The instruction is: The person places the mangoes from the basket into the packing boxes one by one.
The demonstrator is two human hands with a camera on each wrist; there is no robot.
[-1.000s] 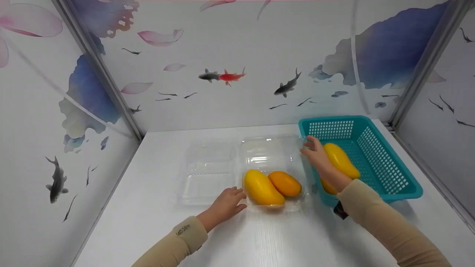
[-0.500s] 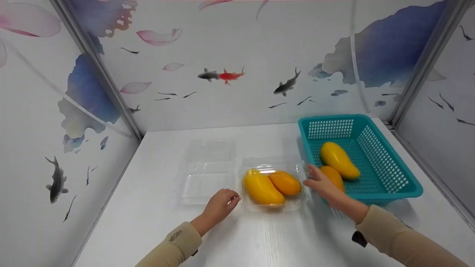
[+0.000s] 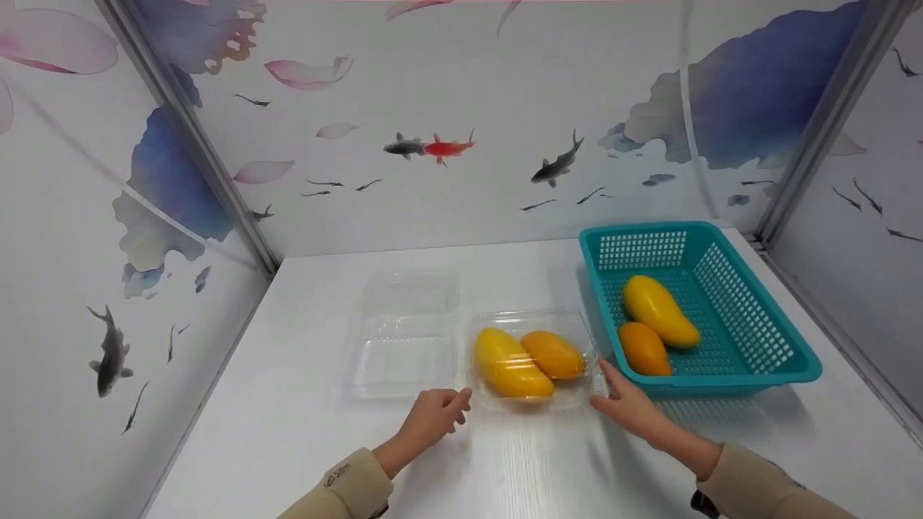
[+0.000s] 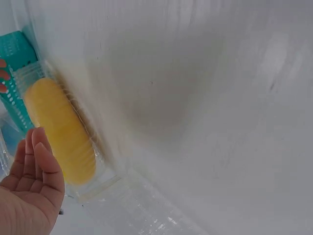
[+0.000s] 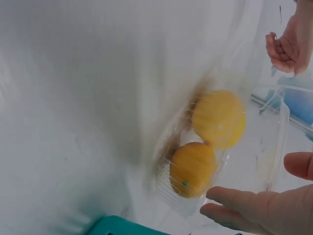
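A clear plastic clamshell box (image 3: pixel 570 398) stands in the middle of the table in the head view. Through the plastic I see a long yellow mango (image 3: pixel 497 357) and a smaller orange one (image 3: pixel 554 353). Its lid leans over the fruit, and the right wrist view shows it still raised at an angle. My right hand (image 3: pixel 634 411) is at the box's right side, fingers extended, thumb apart; the fingertips (image 5: pixel 211 193) are at the plastic wall. Beside the near left corner is my left hand (image 3: pixel 433 417), loosely curled and holding nothing.
At the right stands a teal plastic basket (image 3: pixel 782 376) with a yellow mango (image 3: pixel 657 310) and an orange mango (image 3: pixel 644 351) inside. Another clear clamshell box (image 3: pixel 407 360) lies open left of the filled one. Printed wall panels (image 3: pixel 490 86) enclose the table's back and sides.
The clamshell's lid has swung from lying back to leaning over the mangoes. My right hand has come nearer along the box's right side. The left hand has shifted slightly toward me.
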